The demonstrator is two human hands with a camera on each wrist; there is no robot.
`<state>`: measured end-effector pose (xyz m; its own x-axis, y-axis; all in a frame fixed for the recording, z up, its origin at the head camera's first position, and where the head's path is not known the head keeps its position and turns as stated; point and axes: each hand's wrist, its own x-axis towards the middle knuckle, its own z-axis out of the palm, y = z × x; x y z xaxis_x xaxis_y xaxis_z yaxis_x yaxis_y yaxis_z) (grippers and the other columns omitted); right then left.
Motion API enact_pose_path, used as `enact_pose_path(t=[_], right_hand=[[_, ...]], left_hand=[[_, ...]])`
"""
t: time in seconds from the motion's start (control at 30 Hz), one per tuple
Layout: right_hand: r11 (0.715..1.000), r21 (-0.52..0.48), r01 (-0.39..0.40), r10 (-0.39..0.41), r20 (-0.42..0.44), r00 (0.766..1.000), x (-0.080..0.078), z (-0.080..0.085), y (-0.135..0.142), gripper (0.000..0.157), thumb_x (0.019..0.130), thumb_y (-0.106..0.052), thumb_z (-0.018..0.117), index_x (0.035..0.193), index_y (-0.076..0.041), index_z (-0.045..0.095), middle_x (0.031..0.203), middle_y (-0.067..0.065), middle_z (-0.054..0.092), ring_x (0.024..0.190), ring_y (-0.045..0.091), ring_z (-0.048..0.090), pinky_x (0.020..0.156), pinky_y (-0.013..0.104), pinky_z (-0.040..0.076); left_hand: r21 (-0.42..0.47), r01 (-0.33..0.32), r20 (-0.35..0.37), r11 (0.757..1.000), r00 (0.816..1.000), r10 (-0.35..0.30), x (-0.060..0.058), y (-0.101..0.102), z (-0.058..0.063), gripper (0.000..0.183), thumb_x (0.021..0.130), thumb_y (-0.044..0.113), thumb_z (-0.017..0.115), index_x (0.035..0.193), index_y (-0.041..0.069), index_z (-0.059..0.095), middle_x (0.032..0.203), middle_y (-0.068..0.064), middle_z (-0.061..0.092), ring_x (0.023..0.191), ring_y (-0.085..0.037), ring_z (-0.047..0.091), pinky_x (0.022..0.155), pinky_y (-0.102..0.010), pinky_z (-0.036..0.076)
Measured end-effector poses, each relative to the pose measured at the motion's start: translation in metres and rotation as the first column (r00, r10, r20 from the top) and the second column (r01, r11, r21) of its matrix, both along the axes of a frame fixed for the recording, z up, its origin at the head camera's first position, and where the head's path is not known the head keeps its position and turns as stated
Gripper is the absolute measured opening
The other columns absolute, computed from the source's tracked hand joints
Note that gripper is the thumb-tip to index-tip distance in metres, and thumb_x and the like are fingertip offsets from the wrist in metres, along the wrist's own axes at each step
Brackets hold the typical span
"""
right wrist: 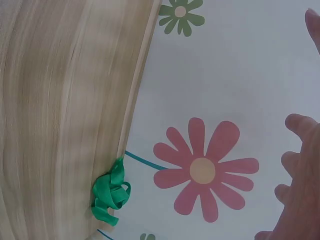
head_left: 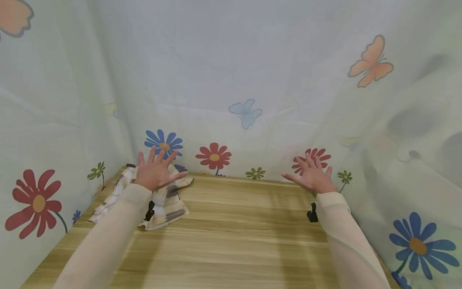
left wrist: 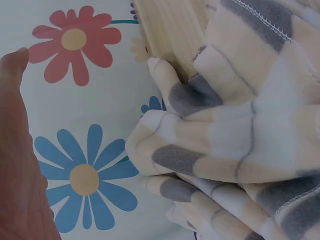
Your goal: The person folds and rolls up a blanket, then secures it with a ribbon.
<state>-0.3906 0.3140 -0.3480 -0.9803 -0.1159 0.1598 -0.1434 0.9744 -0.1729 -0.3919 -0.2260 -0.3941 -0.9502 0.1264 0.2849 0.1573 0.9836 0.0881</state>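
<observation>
Both hands are raised with fingers spread and hold nothing. In the head view my left hand is over a crumpled plaid cloth in beige, white and grey. The left wrist view shows this soft cloth bunched in folds with a stitched edge, and part of the hand at the left. My right hand is up near the back right of the table. A knotted green ribbon lies at the table's edge in the right wrist view; my right hand hides most of it in the head view.
The wooden table runs back to a pale curtain printed with flowers and butterflies, which also closes off both sides. A black piece shows at the right wrist, and another at the left.
</observation>
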Motion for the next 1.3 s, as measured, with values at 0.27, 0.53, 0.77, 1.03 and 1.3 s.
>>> enact_pose_path(t=[0.27,0.53,0.77,1.03,1.3], right_hand=[[1.0,0.017,0.002,-0.002,0.012,1.0,-0.001,-0.002,-0.005,0.108,0.083,-0.092,0.04,0.162,-0.019,0.03,0.172,0.02,0.003,0.157,0.049,-0.003,0.11,0.084,-0.006],[0.998,-0.017,-0.056,0.056,-0.004,0.998,-0.005,-0.012,-0.019,0.104,0.086,-0.089,0.04,0.162,-0.019,0.029,0.171,0.019,0.014,0.158,0.046,0.004,0.113,0.081,0.003],[0.986,-0.079,-0.146,0.143,-0.05,0.988,-0.004,-0.026,-0.042,0.091,0.094,-0.077,0.046,0.16,-0.016,0.035,0.17,0.021,0.017,0.156,0.048,0.013,0.118,0.075,0.016],[0.95,-0.156,-0.271,0.258,-0.095,0.961,0.005,-0.05,-0.091,0.087,0.094,-0.073,0.051,0.158,-0.015,0.039,0.17,0.018,0.021,0.157,0.045,0.013,0.121,0.069,0.02],[0.912,-0.243,-0.329,0.313,-0.106,0.944,0.018,-0.08,-0.145,0.084,0.093,-0.075,0.051,0.156,-0.02,0.043,0.17,0.01,0.024,0.157,0.038,0.02,0.12,0.067,0.024]], left_hand=[[-0.004,0.0,0.018,1.0,1.0,0.0,-0.003,-0.005,-0.005,0.1,0.086,0.088,0.043,0.165,0.03,0.02,0.172,-0.017,0.01,0.155,-0.053,0.001,0.115,-0.078,-0.008],[0.027,0.016,0.005,0.999,1.0,-0.016,-0.001,-0.015,-0.016,0.101,0.086,0.089,0.041,0.165,0.029,0.02,0.172,-0.019,0.008,0.156,-0.051,0.001,0.115,-0.078,-0.007],[0.045,0.023,-0.001,0.999,1.0,-0.023,0.01,-0.024,-0.026,0.097,0.09,0.084,0.041,0.165,0.027,0.019,0.171,-0.022,0.006,0.155,-0.054,0.003,0.115,-0.079,-0.002],[0.143,0.012,0.001,0.99,1.0,-0.012,0.022,-0.033,-0.04,0.094,0.095,0.078,0.042,0.164,0.019,0.02,0.168,-0.027,0.015,0.152,-0.057,0.009,0.115,-0.078,0.008],[0.249,-0.004,-0.053,0.968,0.998,0.018,0.029,-0.053,-0.058,0.083,0.105,0.062,0.039,0.157,-0.002,0.03,0.155,-0.035,0.034,0.143,-0.056,0.03,0.111,-0.075,0.027]])
